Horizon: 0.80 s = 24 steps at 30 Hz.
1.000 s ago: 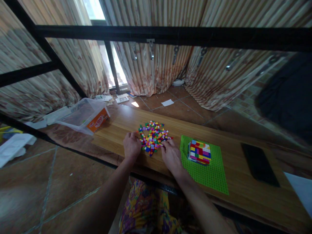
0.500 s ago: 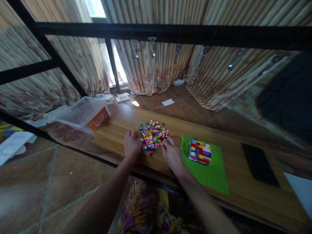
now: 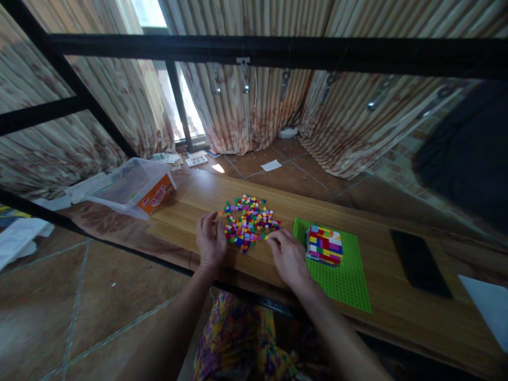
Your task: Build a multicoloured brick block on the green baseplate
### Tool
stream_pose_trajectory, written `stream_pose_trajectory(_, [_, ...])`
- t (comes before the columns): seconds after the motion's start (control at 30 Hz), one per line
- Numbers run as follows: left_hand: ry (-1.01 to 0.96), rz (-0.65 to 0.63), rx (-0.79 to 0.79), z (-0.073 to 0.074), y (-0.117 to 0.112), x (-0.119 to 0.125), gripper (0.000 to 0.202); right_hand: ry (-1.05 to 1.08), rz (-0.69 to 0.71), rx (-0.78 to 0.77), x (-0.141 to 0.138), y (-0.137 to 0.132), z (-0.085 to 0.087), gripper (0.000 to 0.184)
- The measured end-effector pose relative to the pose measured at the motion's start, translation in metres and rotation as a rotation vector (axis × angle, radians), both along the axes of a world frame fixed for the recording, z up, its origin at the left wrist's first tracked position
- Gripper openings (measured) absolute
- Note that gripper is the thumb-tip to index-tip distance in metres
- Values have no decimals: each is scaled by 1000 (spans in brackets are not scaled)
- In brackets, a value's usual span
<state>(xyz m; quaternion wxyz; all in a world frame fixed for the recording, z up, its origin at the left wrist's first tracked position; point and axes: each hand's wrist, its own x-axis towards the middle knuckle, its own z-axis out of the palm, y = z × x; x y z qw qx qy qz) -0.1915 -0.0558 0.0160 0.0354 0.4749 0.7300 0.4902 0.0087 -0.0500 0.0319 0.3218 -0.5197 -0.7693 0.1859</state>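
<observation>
A loose heap of small, many-coloured toy building bricks [image 3: 248, 225] lies on the wooden board. At the heap's left edge is my left hand [image 3: 210, 241], its fingers bent but apart, with nothing visible in them. My right hand [image 3: 289, 259] is at the heap's lower right edge, thumb and index fingertips drawn together close to a yellow brick. Whether a brick is between those fingertips is too small to make out. Right of that hand, a block built of stacked coloured bricks [image 3: 324, 245] stands on a green studded baseplate [image 3: 349, 293].
A clear plastic bin [image 3: 123, 185] with an orange label stands at the board's [image 3: 190, 198] left end. A black phone-like slab [image 3: 420, 264] lies at the right, near a white sheet [image 3: 484, 301]. A black metal bar [image 3: 254, 50] crosses in front of striped curtains [image 3: 238, 106].
My left hand has opened its fingers and drawn slightly left from the bricks. My right hand has shifted a little right, away from the heap's middle. The camera view has moved slightly.
</observation>
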Motion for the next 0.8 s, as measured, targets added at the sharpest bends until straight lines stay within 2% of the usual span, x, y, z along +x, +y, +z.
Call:
stream_pose_trajectory(0.07, [-139, -136, 15, 11, -17, 19, 28, 69, 24, -26, 2, -11, 8, 18])
stream_pose_trajectory(0.17, [-462, -483, -126, 23, -36, 50, 27, 124, 63, -39, 3, -25, 18, 17])
stream_pose_trajectory(0.23, [-588, -593, -216, 26, -42, 65, 27, 118, 86, -34, 4, -31, 23, 18])
stream_pose_trajectory(0.4, [-816, -639, -399, 31, -44, 74, 37, 101, 129, -51, 11, -42, 26, 18])
stream_pose_trajectory(0.53, [-965, -688, -507, 32, -52, 76, 38, 211, 121, -107, 29, -52, 22, 19])
stream_pose_trajectory(0.63, [-879, -644, -502, 25, -57, 76, 37, 352, -79, -138, 56, -53, 16, 21])
stream_pose_trajectory(0.73, [-685, -576, -449, 13, -54, 70, 33, 453, -306, -129, 94, -44, 10, 29])
stream_pose_trajectory(0.8, [-549, -556, -413, 7, -50, 66, 31, 446, -400, -101, 118, -35, 7, 31])
